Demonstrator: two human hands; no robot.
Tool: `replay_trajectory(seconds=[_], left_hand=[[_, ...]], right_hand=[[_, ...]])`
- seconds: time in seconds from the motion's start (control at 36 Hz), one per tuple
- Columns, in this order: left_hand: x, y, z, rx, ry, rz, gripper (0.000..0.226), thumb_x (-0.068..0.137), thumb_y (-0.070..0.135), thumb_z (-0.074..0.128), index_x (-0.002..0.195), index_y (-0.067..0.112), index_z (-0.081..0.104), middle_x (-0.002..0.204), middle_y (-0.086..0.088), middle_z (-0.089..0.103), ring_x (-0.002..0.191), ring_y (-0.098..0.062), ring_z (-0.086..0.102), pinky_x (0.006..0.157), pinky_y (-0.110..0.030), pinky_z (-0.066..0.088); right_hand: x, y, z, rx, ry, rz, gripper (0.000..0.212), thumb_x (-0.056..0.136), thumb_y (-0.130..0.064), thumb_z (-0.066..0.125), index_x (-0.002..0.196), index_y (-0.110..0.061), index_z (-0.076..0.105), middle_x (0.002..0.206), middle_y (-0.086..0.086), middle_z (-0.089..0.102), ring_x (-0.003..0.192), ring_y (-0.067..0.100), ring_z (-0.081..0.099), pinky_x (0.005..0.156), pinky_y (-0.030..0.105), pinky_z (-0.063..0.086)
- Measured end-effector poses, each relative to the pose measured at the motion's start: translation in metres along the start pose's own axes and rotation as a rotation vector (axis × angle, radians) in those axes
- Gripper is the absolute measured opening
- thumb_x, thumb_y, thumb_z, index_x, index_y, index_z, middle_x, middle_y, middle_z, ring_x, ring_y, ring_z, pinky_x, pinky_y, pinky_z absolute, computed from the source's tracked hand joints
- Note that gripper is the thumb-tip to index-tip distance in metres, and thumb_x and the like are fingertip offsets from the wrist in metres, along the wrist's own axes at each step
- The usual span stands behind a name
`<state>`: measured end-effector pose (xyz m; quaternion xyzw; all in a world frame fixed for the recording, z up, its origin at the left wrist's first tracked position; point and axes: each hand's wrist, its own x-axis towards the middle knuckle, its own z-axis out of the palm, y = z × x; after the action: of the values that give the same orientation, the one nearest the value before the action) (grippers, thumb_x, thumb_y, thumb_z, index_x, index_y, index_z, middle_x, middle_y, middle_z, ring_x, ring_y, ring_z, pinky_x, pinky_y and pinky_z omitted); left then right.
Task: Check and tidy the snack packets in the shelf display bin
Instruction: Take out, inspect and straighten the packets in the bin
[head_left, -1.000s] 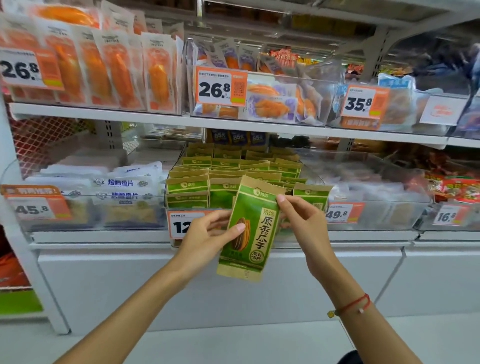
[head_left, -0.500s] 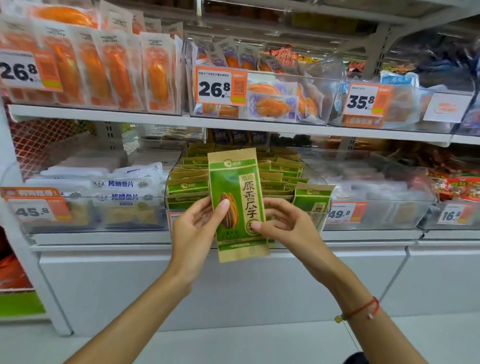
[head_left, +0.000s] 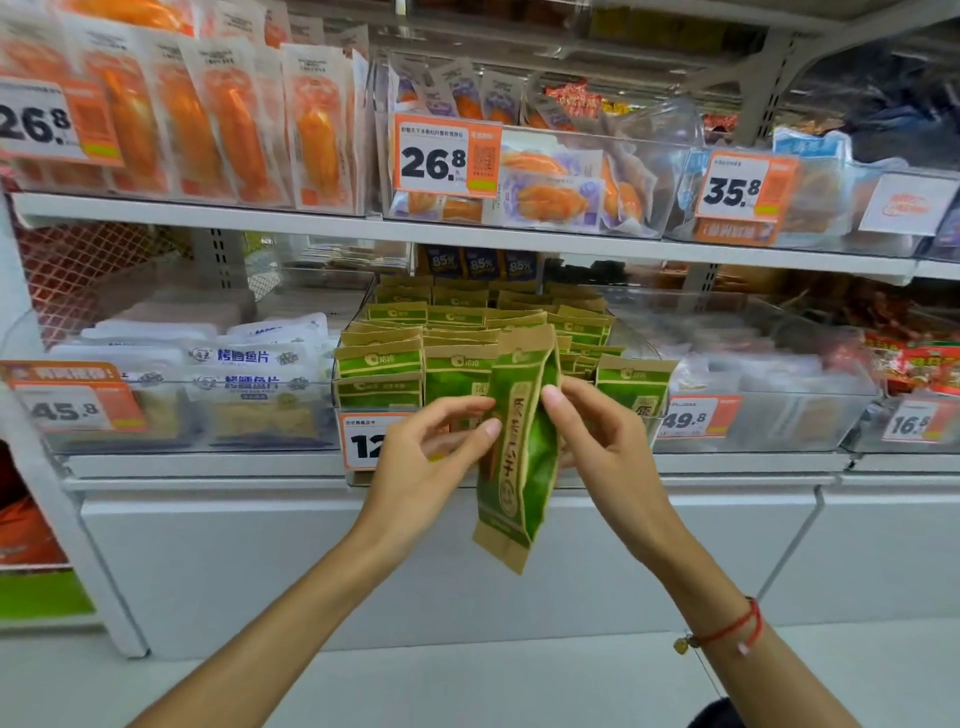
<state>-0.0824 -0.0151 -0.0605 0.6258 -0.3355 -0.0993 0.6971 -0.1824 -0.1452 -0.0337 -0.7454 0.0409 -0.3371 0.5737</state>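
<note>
Loads of green packets (head_left: 457, 374) stand upright in rows in the clear bin (head_left: 639, 358), right behind the grip. 1 held packet (head_left: 519, 457) hangs in front of it, long axis near vertical, turned edge-on, pinched by left hand (head_left: 421, 462) and right hand (head_left: 602, 447).

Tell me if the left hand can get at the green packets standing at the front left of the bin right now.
Probably not yet: the left hand grips the green packet with the right hand. The front-left packets stand uncovered just above it.
</note>
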Motion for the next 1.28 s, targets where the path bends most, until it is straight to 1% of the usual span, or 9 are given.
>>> replay_trajectory(seconds=[0.17,0.39,0.53,0.64,0.72,0.83,0.97,1.08,1.28], left_hand=[[-0.006,0.001,0.007,-0.027,-0.118,-0.094,0.055,0.071,0.043,0.071,0.124,0.032,0.063,0.120,0.017,0.065,0.108,0.004,0.063,0.078,-0.014,0.053],[-0.004,0.005,0.007,-0.045,-0.047,-0.158,0.063,0.061,0.040,0.078,0.121,0.022,0.068,0.112,0.012,0.071,0.101,-0.002,0.068,0.090,-0.029,0.057],[-0.005,0.005,0.005,-0.091,-0.055,-0.136,0.057,0.064,0.035,0.088,0.117,0.022,0.070,0.110,0.006,0.074,0.101,-0.009,0.070,0.090,-0.032,0.057],[-0.003,0.009,0.002,-0.143,0.034,-0.077,0.058,0.058,0.045,0.081,0.113,0.029,0.071,0.104,0.007,0.075,0.102,-0.013,0.070,0.089,-0.033,0.056],[-0.002,0.013,0.001,-0.137,0.100,-0.031,0.044,0.066,0.036,0.087,0.106,0.035,0.070,0.094,0.010,0.076,0.096,-0.014,0.072,0.085,-0.032,0.057],[-0.004,0.014,0.003,-0.108,0.110,0.001,0.043,0.067,0.035,0.083,0.107,0.038,0.068,0.096,0.007,0.077,0.096,-0.011,0.071,0.078,-0.022,0.058],[-0.004,0.014,0.003,-0.122,0.180,0.035,0.055,0.062,0.041,0.087,0.112,0.031,0.067,0.106,0.015,0.073,0.101,-0.008,0.069,0.079,-0.022,0.058],[-0.003,0.019,0.005,-0.146,0.245,0.069,0.062,0.059,0.039,0.088,0.113,0.023,0.061,0.096,0.026,0.071,0.094,-0.003,0.069,0.069,-0.016,0.055],[-0.001,0.020,0.004,-0.171,0.275,-0.006,0.079,0.064,0.044,0.081,0.133,0.028,0.047,0.117,0.005,0.065,0.098,-0.010,0.070,0.072,-0.023,0.059]], right_hand=[[0.002,0.006,-0.001,-0.086,0.143,-0.098,0.017,0.090,-0.013,0.065,0.100,-0.024,0.071,0.081,-0.012,0.073,0.073,0.006,0.069,0.055,0.016,0.051],[0.000,0.006,-0.001,-0.058,0.102,-0.071,0.017,0.094,-0.010,0.058,0.105,-0.011,0.072,0.092,-0.001,0.074,0.070,0.004,0.068,0.052,0.014,0.049],[-0.001,-0.002,-0.003,0.024,0.026,-0.042,0.019,0.092,-0.008,0.059,0.107,-0.014,0.070,0.084,-0.008,0.074,0.065,0.003,0.067,0.052,0.013,0.050],[0.000,-0.005,-0.007,0.053,-0.121,0.014,0.033,0.086,-0.006,0.067,0.114,-0.023,0.067,0.102,0.007,0.072,0.076,0.014,0.071,0.062,0.019,0.053],[-0.001,-0.003,-0.006,0.022,-0.143,0.012,0.038,0.084,-0.003,0.069,0.114,-0.026,0.066,0.108,0.010,0.069,0.083,0.021,0.071,0.066,0.021,0.055],[-0.003,-0.003,-0.004,-0.022,-0.125,-0.030,0.038,0.086,-0.001,0.066,0.114,-0.025,0.065,0.104,-0.003,0.070,0.079,0.010,0.070,0.064,0.019,0.055],[-0.003,-0.002,-0.005,-0.053,-0.168,-0.014,0.036,0.087,-0.014,0.067,0.120,-0.030,0.063,0.108,-0.011,0.070,0.093,0.009,0.068,0.072,0.021,0.055],[-0.003,-0.002,-0.005,-0.056,-0.199,-0.027,0.047,0.077,-0.028,0.072,0.123,-0.022,0.063,0.111,-0.014,0.069,0.104,0.007,0.065,0.077,0.024,0.056],[-0.003,0.002,-0.001,-0.159,0.017,-0.213,0.040,0.082,-0.024,0.072,0.120,-0.023,0.060,0.105,-0.011,0.072,0.096,0.006,0.068,0.069,0.022,0.056]])
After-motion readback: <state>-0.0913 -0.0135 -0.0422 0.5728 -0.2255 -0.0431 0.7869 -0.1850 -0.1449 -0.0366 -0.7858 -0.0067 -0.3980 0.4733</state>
